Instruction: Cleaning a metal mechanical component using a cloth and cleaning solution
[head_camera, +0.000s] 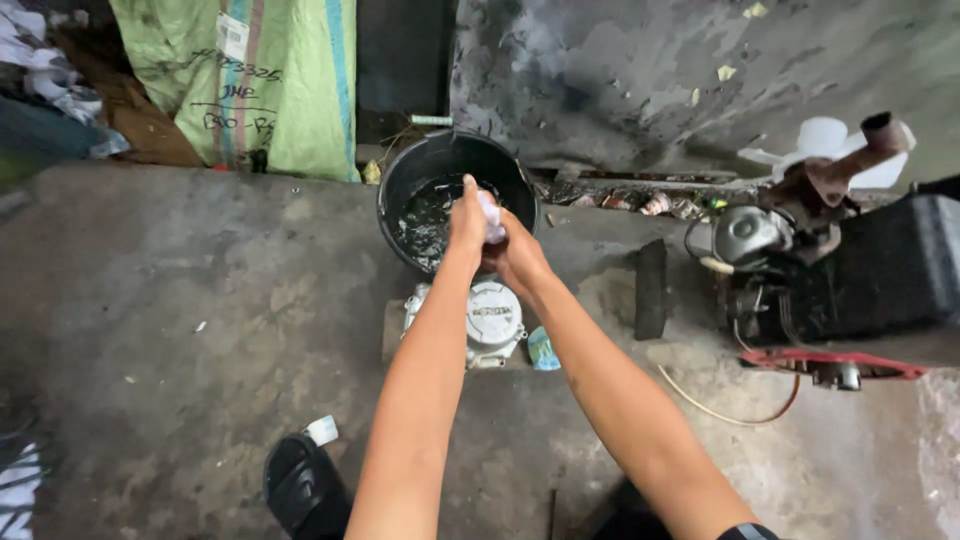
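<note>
Two bare forearms reach forward from the near edge of the concrete floor (200, 300), past one black sandal (305, 490). Left hand (467, 222) and right hand (515, 255) meet, both clenched on one small white rag (490, 215) over the single black bucket (400, 190) of dark liquid. One silver engine cover (495, 320) lies flat just below them. The rag's axis cannot be told.

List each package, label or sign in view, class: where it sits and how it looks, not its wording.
Woven sack: top left against the wall, pale green with pink and blue stripes, handwritten marks.
White tag: small rectangle on the sack's upper part.
Engine cover: grey, round, embossed lettering, below the black bucket.
</note>
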